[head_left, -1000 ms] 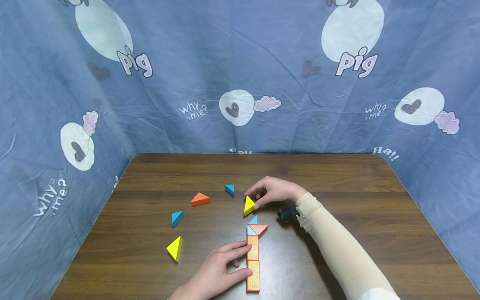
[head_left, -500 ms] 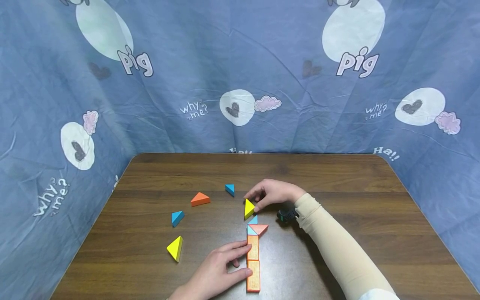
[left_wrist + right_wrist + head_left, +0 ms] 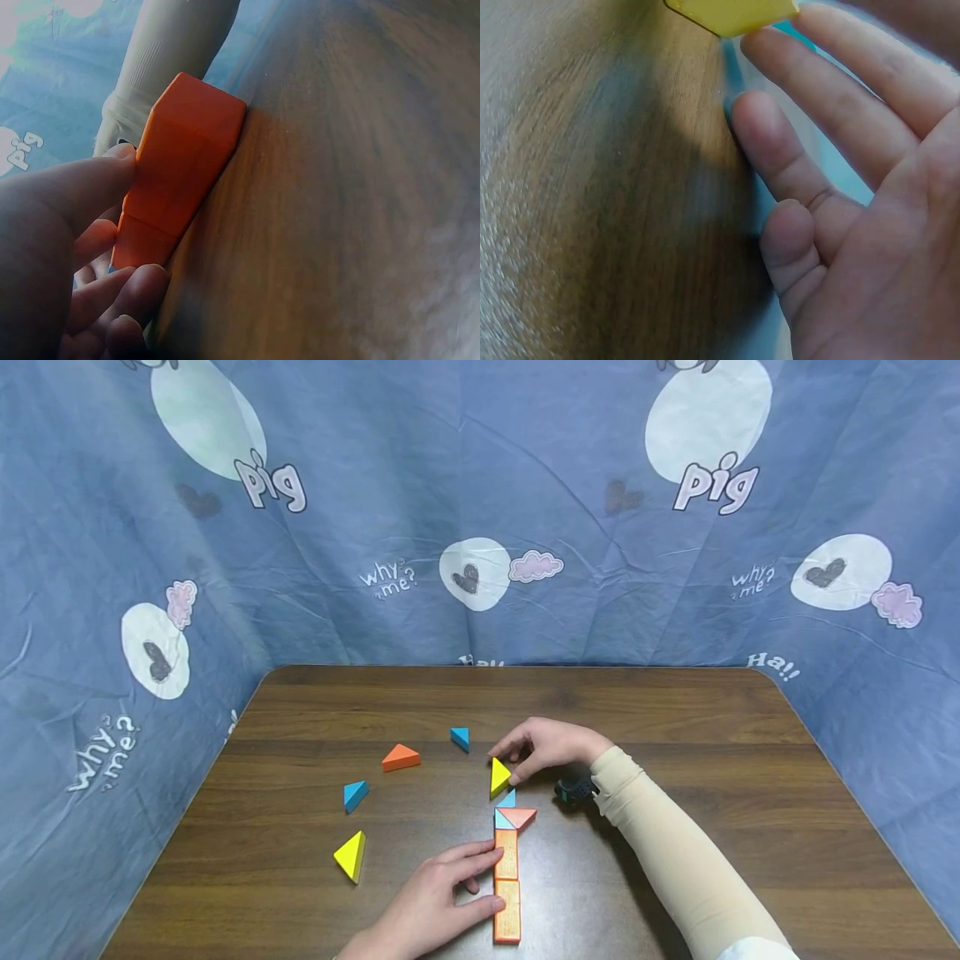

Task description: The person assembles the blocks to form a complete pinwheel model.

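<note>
My right hand [image 3: 551, 745] pinches a yellow triangular block [image 3: 498, 779] between thumb and fingers, at the far end of a row of blocks. In the right wrist view that yellow block [image 3: 735, 13] shows at the top edge, by the fingertips. The row holds a small blue triangle [image 3: 508, 798], a light blue triangle [image 3: 501, 820], an orange-red triangle [image 3: 517, 817] and two orange rectangular blocks [image 3: 506, 856] laid end to end. My left hand [image 3: 442, 893] touches the orange blocks from the left, index finger on the farther one and thumb on the nearer [image 3: 187, 150].
Loose on the left of the wooden table [image 3: 675, 710] lie a yellow triangle [image 3: 350, 857], a blue triangle [image 3: 354, 796], an orange triangle [image 3: 401, 758] and another blue triangle [image 3: 461, 739]. A black device [image 3: 575, 787] sits under the right wrist. A patterned blue cloth [image 3: 375, 510] hangs behind.
My right hand has brought the yellow triangular block slightly nearer, down to the blue triangle at the row's far end, then nearly stopped. My left hand stays put on the orange blocks.
</note>
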Demonstrator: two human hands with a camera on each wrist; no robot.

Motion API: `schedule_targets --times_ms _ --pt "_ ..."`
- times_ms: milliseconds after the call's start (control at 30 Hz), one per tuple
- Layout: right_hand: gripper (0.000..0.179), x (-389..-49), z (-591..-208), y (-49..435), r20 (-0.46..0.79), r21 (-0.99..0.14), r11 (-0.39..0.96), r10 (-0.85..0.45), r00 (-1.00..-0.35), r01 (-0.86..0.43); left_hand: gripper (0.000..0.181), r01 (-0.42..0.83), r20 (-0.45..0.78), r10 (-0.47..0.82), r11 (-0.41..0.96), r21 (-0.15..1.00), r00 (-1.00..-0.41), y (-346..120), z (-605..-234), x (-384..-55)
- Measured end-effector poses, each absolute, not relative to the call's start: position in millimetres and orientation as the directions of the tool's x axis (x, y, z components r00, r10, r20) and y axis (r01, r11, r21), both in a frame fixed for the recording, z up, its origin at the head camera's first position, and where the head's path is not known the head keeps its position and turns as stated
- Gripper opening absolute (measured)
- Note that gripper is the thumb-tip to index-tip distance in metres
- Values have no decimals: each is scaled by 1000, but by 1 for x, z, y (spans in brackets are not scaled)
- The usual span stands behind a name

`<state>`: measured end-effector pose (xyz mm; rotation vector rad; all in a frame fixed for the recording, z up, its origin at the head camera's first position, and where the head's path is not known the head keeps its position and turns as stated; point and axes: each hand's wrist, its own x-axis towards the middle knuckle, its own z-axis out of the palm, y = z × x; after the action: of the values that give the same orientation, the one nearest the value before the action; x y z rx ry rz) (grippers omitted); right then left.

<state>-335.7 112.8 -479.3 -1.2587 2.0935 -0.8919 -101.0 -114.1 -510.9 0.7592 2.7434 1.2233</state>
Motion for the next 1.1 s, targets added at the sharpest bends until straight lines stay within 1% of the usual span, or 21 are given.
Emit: schedule_targets --times_ms 167,400,667,933,1100 --pt "38 -335 -478 113 -90 -777 315 -912 -399 -545 55 420 161 450 564 711 -878 -114 -511 -101" --pt "34 -335 -479 112 -97 -772 336 -901 -423 -540 56 407 139 454 569 715 -880 -114 -510 -101" --pt "33 -334 -479 111 -102 -758 348 -899 -425 -552 56 415 150 456 565 713 -877 -114 -510 -102" --pt "33 -330 -476 111 -108 -751 350 -902 -418 -560 54 447 197 454 550 705 -869 -113 -512 -101" --pt "34 -328 -475 112 -103 -746 347 -903 -416 -568 56 413 159 448 555 722 -880 -113 -511 -101"
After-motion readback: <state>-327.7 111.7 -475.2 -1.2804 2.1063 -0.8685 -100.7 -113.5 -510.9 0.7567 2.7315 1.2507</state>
